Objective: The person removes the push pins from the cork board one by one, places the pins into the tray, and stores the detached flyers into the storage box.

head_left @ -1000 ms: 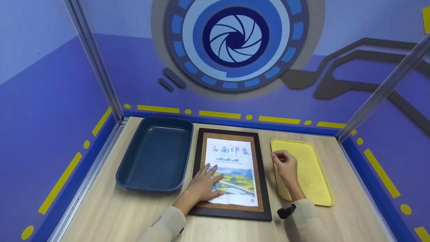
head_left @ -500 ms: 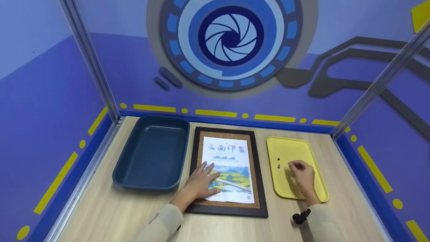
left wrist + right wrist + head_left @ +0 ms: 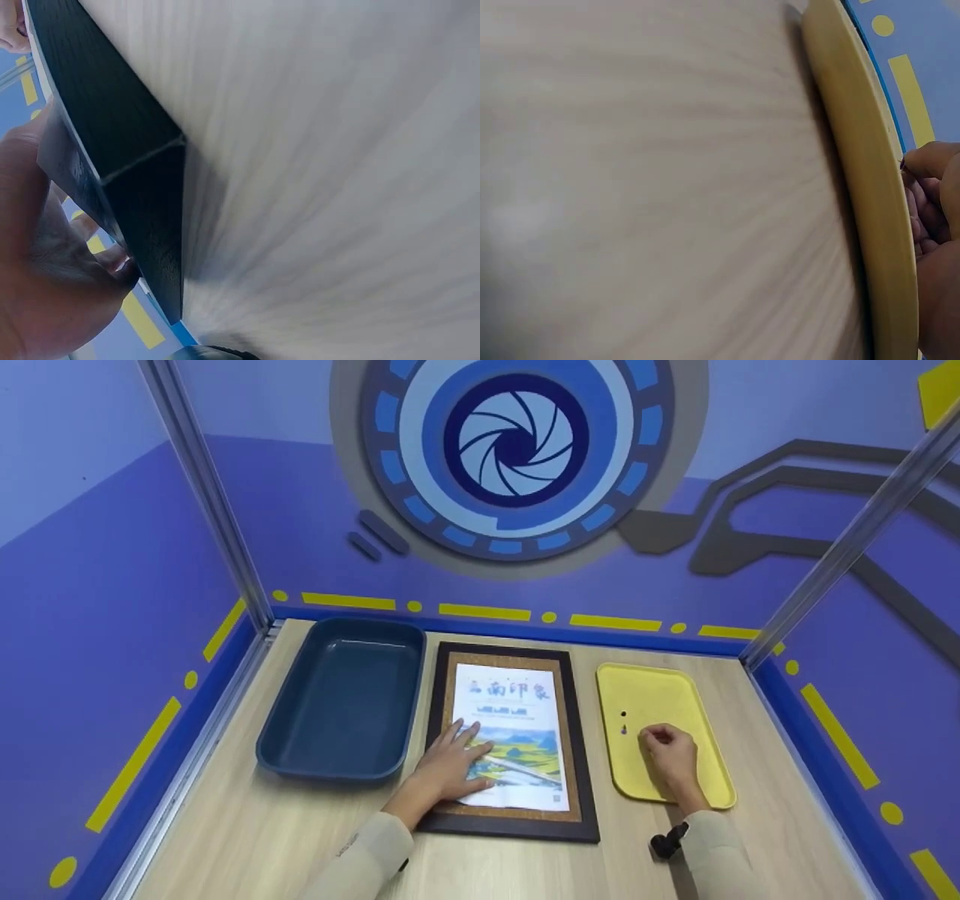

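Note:
My left hand (image 3: 448, 769) lies with fingers spread on a printed paper sheet (image 3: 525, 712), pressing near its lower left corner. The sheet rests on a cork board (image 3: 570, 735) with a dark frame (image 3: 588, 780). In the left wrist view, that hand (image 3: 56, 277) is beside the frame's corner (image 3: 142, 195). Over a yellow tray (image 3: 675, 690), my right hand (image 3: 676, 757) has thumb and forefinger pinched together. A small dark tip, seemingly a pin (image 3: 903, 162), shows at its fingertips in the right wrist view. Two tiny pin-like pieces, one dark (image 3: 623, 713) and one bluish (image 3: 624, 729), lie left of it.
A deep dark blue tray (image 3: 337, 772) stands left of the frame. The wooden table (image 3: 517, 874) meets blue printed walls (image 3: 300, 532) at the back and sides, with metal posts (image 3: 225, 532) at the corners.
My right hand has moved from the yellow tray's left edge rightward over the tray, uncovering the two tiny pieces. It has since shifted slightly left and down. My left hand stays on the sheet.

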A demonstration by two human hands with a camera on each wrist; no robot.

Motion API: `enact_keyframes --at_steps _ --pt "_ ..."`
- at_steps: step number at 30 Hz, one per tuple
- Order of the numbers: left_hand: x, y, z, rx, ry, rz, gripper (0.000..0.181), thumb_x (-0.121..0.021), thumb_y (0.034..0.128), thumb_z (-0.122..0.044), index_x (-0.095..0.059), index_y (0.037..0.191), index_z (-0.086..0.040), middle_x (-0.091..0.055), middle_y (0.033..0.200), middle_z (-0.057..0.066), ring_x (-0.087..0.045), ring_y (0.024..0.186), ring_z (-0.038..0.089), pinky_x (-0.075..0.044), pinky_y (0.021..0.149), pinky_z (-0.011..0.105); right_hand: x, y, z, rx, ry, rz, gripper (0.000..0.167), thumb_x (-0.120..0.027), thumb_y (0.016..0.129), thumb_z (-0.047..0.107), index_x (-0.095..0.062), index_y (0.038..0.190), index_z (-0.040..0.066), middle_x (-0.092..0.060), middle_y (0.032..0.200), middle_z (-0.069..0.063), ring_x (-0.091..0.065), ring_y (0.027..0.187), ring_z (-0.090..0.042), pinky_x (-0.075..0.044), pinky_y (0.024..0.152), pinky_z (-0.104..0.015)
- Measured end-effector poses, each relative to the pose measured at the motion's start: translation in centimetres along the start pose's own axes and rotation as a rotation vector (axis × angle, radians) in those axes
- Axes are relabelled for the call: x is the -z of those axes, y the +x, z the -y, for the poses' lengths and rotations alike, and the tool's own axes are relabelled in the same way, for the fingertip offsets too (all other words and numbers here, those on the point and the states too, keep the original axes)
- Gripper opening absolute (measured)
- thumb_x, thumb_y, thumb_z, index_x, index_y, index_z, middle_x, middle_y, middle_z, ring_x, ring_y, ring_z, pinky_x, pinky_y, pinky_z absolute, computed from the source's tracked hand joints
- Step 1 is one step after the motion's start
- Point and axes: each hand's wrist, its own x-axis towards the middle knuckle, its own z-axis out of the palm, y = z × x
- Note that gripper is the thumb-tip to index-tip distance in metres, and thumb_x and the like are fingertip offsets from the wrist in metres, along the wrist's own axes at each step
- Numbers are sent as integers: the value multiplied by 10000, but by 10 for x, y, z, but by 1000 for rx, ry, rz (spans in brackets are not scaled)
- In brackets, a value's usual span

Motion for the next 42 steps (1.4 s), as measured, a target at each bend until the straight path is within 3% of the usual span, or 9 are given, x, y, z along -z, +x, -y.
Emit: enact_keyframes --at_steps 11,18,33,42 --pt "-1 1 1 -3 -14 -20 710 -667 987 -593 -519 1592 -252 -292 1731 120 -202 1597 421 -248 1256 596 -1 -1 -1 -5 -5 7 103 -727 971 99 -771 1026 24 -713 936 -73 -618 836 -137 -490 694 -179" --pt "-4 -4 3 3 -94 -38 703 -707 977 -559 -542 1575 -229 -298 1727 132 -189 1597 433 -239 1246 631 -3 -5 -3 1 33 33 107 -697 979 75 -760 1026 3 -726 973 -133 -635 838 -132 -496 725 -171" --pt "-6 -1 2 2 -99 -38 706 -728 967 -531 -544 1574 -219 -305 1723 140 -192 1593 442 -233 1249 629 1 -4 -2 -28 97 72 127 -693 998 91 -732 1053 -17 -695 984 -132 -617 854 -149 -511 722 -195" --pt "10 3 -3 48 -194 0 732 -782 924 -510 -561 1549 -200 -331 1709 127 -186 1594 435 -218 1245 651 2 -1 7 -51 130 68 238 -654 1057 167 -710 1094 -61 -706 1021 -161 -648 863 -144 -534 739 -188"
